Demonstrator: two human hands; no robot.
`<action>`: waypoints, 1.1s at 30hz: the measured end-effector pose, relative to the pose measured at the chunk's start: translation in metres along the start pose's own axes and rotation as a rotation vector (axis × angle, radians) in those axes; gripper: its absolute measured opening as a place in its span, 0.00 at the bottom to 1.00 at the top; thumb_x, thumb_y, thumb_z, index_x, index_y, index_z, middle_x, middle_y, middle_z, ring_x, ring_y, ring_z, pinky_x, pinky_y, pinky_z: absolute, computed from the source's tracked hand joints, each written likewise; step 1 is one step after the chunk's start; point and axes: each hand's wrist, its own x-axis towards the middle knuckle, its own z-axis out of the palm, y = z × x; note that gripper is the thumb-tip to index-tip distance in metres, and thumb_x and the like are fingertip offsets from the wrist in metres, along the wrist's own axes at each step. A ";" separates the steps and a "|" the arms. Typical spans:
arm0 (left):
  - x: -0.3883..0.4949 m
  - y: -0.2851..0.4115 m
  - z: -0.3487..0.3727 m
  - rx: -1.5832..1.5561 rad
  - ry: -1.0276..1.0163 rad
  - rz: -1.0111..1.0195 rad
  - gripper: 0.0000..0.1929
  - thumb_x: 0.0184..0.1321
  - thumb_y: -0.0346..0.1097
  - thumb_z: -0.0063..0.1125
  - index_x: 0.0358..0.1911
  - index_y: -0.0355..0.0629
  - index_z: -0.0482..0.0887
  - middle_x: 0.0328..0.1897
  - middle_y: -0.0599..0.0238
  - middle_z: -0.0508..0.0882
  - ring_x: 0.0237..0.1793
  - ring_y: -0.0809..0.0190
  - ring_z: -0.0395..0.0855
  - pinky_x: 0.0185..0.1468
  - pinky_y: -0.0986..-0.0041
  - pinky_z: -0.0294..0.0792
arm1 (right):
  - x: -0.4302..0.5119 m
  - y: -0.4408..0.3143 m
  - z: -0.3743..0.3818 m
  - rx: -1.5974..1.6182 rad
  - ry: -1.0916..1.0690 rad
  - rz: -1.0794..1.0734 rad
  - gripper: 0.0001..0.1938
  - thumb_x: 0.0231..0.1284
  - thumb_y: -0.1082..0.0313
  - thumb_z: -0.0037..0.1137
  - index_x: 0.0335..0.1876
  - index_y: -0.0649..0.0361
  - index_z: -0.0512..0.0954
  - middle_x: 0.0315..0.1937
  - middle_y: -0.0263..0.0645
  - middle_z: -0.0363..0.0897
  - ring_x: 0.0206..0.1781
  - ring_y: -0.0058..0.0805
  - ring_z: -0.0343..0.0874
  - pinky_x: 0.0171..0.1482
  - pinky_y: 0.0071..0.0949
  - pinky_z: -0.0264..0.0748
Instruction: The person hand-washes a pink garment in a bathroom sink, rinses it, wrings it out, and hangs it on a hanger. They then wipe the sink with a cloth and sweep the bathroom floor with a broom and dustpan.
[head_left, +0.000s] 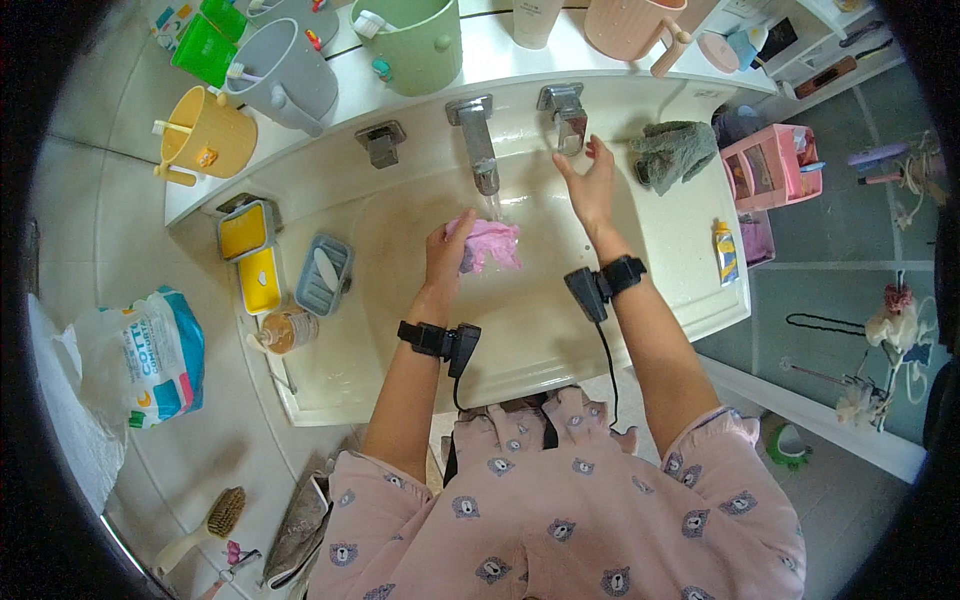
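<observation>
A wet pink cloth (493, 244) is gripped in my left hand (448, 251), over the basin of the cream sink (540, 315). Water runs from the chrome spout (480, 146) onto the cloth. My right hand (590, 184) is raised just below the right tap handle (566, 124), thumb and fingers apart with nothing between them. Whether its fingertips touch the handle I cannot tell. On the other side of the spout is the left tap handle (381, 144).
A dark green cloth (677, 154) lies on the sink's right ledge, with a yellow tube (725, 253) nearer me. A soap dish (324, 274), yellow sponge trays (259, 279) and a pump bottle (289, 332) stand at left. Several cups, including a green cup (420, 49), line the shelf behind.
</observation>
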 end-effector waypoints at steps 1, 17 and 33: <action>0.002 0.000 0.003 -0.013 0.015 -0.016 0.15 0.58 0.47 0.58 0.32 0.39 0.81 0.25 0.71 0.79 0.24 0.73 0.74 0.25 0.80 0.64 | 0.010 0.001 -0.001 -0.011 -0.019 0.011 0.33 0.48 0.58 0.65 0.56 0.72 0.64 0.54 0.54 0.66 0.53 0.43 0.69 0.56 0.36 0.66; 0.001 -0.019 -0.042 0.820 -0.261 0.028 0.14 0.42 0.42 0.63 0.23 0.39 0.76 0.18 0.71 0.75 0.20 0.69 0.71 0.25 0.74 0.65 | -0.074 -0.012 0.081 1.377 -0.544 1.097 0.23 0.71 0.54 0.30 0.53 0.69 0.69 0.50 0.48 0.75 0.52 0.36 0.76 0.59 0.31 0.71; 0.024 -0.020 0.011 0.106 0.081 0.096 0.23 0.66 0.49 0.38 0.52 0.38 0.76 0.56 0.56 0.77 0.56 0.57 0.73 0.60 0.70 0.61 | -0.090 -0.015 0.087 1.730 -0.247 1.052 0.23 0.71 0.54 0.30 0.57 0.66 0.65 0.56 0.45 0.71 0.59 0.36 0.69 0.66 0.34 0.62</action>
